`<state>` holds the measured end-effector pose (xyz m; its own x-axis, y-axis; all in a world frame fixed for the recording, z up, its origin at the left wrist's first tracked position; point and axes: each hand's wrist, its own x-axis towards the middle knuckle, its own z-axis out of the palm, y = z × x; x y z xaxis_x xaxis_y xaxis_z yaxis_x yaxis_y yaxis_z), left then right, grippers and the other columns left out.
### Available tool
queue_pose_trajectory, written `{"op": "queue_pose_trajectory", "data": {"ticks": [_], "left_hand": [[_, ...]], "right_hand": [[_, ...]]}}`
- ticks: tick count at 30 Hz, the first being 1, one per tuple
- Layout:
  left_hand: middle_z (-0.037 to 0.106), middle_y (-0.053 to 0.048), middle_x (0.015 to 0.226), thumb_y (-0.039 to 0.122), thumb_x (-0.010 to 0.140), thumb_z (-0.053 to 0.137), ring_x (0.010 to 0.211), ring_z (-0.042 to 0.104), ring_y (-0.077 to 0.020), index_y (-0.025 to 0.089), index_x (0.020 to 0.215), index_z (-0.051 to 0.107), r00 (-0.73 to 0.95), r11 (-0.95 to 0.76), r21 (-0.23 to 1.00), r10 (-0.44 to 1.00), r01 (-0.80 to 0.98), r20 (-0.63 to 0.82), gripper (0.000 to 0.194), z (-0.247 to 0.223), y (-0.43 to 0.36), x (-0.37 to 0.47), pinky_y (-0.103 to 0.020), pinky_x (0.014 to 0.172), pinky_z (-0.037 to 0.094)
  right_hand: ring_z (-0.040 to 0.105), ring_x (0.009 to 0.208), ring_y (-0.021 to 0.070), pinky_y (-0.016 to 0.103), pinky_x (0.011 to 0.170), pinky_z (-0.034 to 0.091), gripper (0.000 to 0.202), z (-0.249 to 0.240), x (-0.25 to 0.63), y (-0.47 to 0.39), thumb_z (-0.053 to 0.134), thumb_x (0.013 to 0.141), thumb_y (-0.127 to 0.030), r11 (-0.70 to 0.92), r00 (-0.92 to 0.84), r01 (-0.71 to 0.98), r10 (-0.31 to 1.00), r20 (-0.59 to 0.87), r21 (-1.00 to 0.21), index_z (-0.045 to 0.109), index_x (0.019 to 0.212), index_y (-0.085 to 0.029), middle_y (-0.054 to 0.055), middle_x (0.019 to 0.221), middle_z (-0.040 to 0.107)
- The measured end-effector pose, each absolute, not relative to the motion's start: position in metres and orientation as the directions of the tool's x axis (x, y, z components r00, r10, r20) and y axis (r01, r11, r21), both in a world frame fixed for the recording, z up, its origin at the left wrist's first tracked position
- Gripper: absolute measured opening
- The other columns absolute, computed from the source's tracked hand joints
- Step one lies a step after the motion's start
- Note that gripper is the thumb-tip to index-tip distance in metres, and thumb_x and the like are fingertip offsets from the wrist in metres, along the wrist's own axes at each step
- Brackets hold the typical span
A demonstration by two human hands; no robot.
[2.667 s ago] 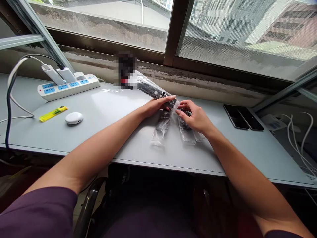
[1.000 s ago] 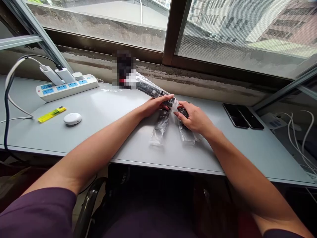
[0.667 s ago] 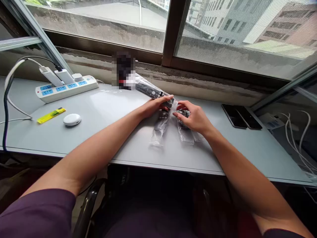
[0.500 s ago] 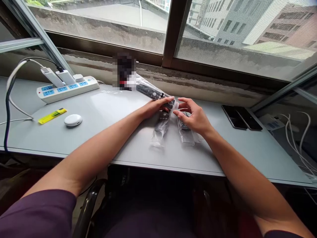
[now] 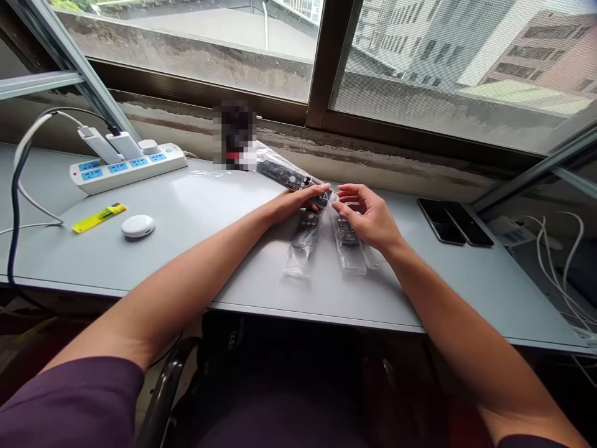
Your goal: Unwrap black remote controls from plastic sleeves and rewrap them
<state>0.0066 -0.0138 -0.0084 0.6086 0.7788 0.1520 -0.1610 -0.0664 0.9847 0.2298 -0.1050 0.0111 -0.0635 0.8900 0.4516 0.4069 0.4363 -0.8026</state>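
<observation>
A black remote control in a clear plastic bag slants across the back of the desk. My left hand is closed round its near right end. On the bag's end beside it, my right hand pinches the clear plastic between thumb and fingers. Below my hands lie more bagged dark remotes: one under my left hand, and another just below my right hand, partly covered by its fingers.
A white power strip with plugs and cables sits at the back left. Nearer are a yellow packet and a white oval case. Two dark phones lie at the right. A pixelated object stands near the window.
My right thumb and fingers have come together on the end of the plastic bag. More of the remote below my right hand shows. My left hand has barely moved.
</observation>
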Motion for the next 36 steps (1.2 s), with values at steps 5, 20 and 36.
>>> {"op": "queue_pose_trajectory", "data": {"ticks": [5,20,36], "left_hand": [[0.085,-0.013,0.128,0.073,0.095,0.082,0.114,0.077,-0.0277,0.022,0.121,0.09,0.645,-0.091,0.986,0.746,-0.143,0.163,0.058,-0.006,-0.017,0.004,-0.039,0.1,0.058],[0.083,-0.011,0.109,0.075,0.091,0.084,0.097,0.074,-0.0233,0.019,0.104,0.086,0.622,-0.028,0.979,0.768,-0.204,0.152,0.058,-0.008,-0.013,0.009,-0.036,0.086,0.056],[0.087,-0.011,0.108,0.083,0.088,0.08,0.096,0.079,-0.0269,0.021,0.107,0.089,0.609,-0.003,0.979,0.782,-0.203,0.129,0.066,-0.004,-0.01,0.009,-0.037,0.085,0.057]], "right_hand": [[0.082,0.111,0.0305,0.051,0.105,0.069,0.044,0.009,0.23,-0.104,0.092,0.093,-0.058,0.434,-0.095,0.419,0.895,0.437,-0.798,0.082,0.122,-0.026,0.01,0.12,0.086],[0.085,0.098,0.0286,0.046,0.095,0.068,0.028,0.015,0.24,-0.099,0.092,0.091,-0.047,0.381,0.02,0.395,0.906,0.422,-0.836,0.087,0.107,-0.025,0.007,0.106,0.089],[0.08,0.093,0.0269,0.042,0.083,0.068,0.031,0.015,0.234,-0.103,0.087,0.095,-0.053,0.349,-0.018,0.394,0.928,0.373,-0.85,0.084,0.108,-0.025,0.007,0.102,0.087]]}}
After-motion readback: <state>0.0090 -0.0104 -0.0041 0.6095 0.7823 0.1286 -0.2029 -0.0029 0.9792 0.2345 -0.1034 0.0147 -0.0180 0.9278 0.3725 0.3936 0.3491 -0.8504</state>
